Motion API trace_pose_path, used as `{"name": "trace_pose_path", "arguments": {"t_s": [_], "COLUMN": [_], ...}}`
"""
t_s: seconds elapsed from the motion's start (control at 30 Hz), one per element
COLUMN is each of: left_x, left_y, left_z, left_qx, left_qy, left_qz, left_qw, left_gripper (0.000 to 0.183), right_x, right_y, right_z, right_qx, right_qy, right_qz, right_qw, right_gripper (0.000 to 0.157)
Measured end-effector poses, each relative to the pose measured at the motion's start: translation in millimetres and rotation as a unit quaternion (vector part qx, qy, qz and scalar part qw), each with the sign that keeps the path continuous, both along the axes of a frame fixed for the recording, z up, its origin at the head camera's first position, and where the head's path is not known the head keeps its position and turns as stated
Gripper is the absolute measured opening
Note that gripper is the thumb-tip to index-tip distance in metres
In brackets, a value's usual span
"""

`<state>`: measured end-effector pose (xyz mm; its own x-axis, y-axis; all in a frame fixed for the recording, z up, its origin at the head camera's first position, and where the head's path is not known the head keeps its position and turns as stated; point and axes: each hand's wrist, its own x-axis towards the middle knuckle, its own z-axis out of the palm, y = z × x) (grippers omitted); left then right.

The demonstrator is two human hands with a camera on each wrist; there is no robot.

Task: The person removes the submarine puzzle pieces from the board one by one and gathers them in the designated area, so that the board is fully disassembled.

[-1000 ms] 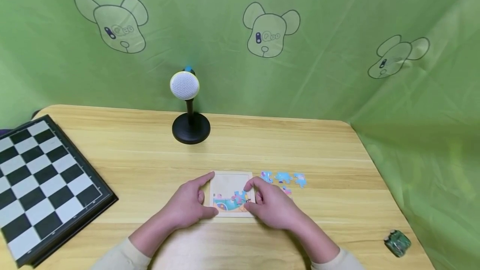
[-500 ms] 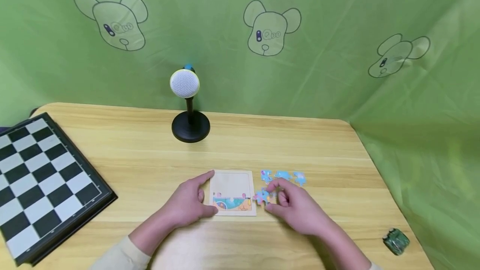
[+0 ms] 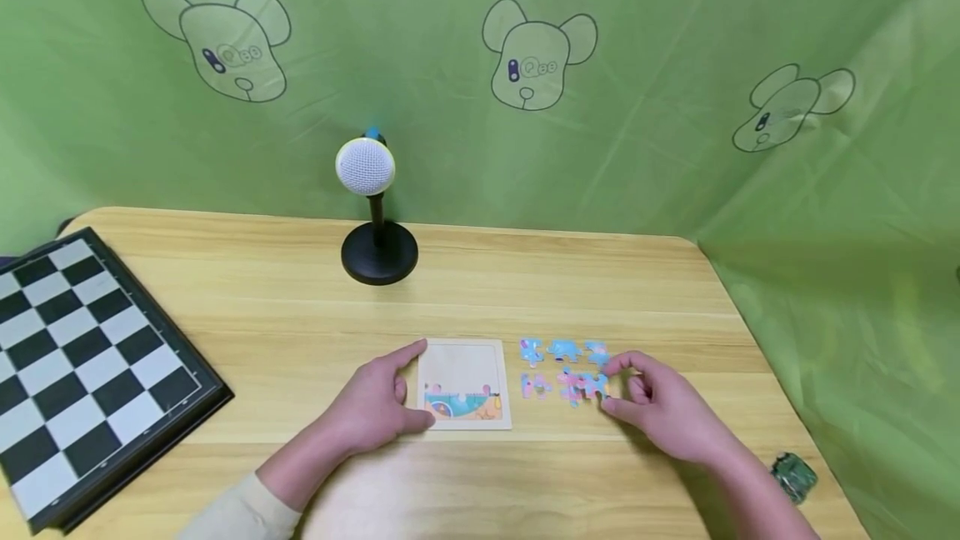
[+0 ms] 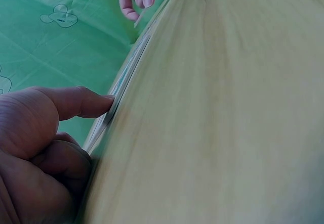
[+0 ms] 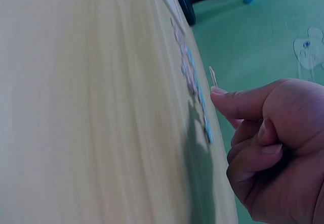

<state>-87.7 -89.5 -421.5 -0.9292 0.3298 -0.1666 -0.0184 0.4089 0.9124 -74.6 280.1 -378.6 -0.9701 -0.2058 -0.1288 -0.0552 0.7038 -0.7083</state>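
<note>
Along the far side and down the right, I see a green fabric curtain printed with outlined mouse heads (image 3: 637, 173), standing around a pale wood-grain counter (image 3: 480, 290). At the left lies a black-and-white checkered board with a black rim (image 3: 97, 357); far and left of centre stands a microphone with a white mesh head and round black base (image 3: 377, 211).

Nearer, the left hand (image 3: 375, 402) has thumb and forefinger spread against the left edge of a square, pale wooden puzzle tray (image 3: 457, 367). The right hand (image 3: 671, 407) has thumb and forefinger pinching a blue jigsaw piece (image 3: 596, 386), clear of the counter, right of the tray. Near right is a small dark-green lumpy object (image 3: 793, 476). Five loose pink-and-blue pieces (image 3: 565, 350) lie right of the tray.

I judge the step to be handling one piece, the tray's near strip filled; whether it's being lifted or set down, I can't tell. For the tray, I'd want it level, its sockets turned to the pink knobs.
</note>
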Motion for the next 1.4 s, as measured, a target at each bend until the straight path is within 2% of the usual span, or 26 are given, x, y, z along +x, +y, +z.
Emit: {"name": "trace_pose_path", "arguments": {"t_s": [0.23, 0.47, 0.67, 1.03, 1.17, 1.3, 1.4], "left_x": [0.4, 0.7, 1.1, 0.3, 0.1, -0.2, -0.6], "left_y": [0, 0, 0, 0, -1, -1, 0], "left_z": [-0.7, -1.2, -0.6, 1.2, 0.9, 0.3, 0.0], "left_qx": [0.001, 0.009, 0.007, -0.003, -0.006, -0.006, -0.003], "left_qy": [-0.005, -0.007, -0.005, 0.002, 0.003, 0.001, 0.0], "left_qz": [0.0, 0.0, 0.0, 0.0, 0.0, 0.002, 0.002], "left_qw": [1.0, 0.9999, 1.0, 1.0, 1.0, 1.0, 1.0], "left_gripper": [0.096, 0.095, 0.096, 0.095, 0.095, 0.095, 0.095], "right_x": [-6.4, -9.7, -9.9, -10.4, -10.4, -10.6, -10.6], "right_y": [15, 19, 19, 18, 6, -23, -47], "right_z": [-6.6, -15.1, -13.3, -10.3, -10.0, -8.8, -9.4], "right_qx": [0.003, -0.019, -0.034, -0.041, -0.078, -0.111, -0.113], "right_qy": [-0.013, -0.029, -0.043, -0.044, -0.029, -0.013, -0.005], "right_qz": [-0.008, 0.006, 0.01, -0.018, -0.021, 0.004, 0.033], "right_qw": [1.0, 0.999, 0.998, 0.998, 0.996, 0.994, 0.993], "right_gripper": [0.035, 0.036, 0.036, 0.041, 0.044, 0.042, 0.041]}}
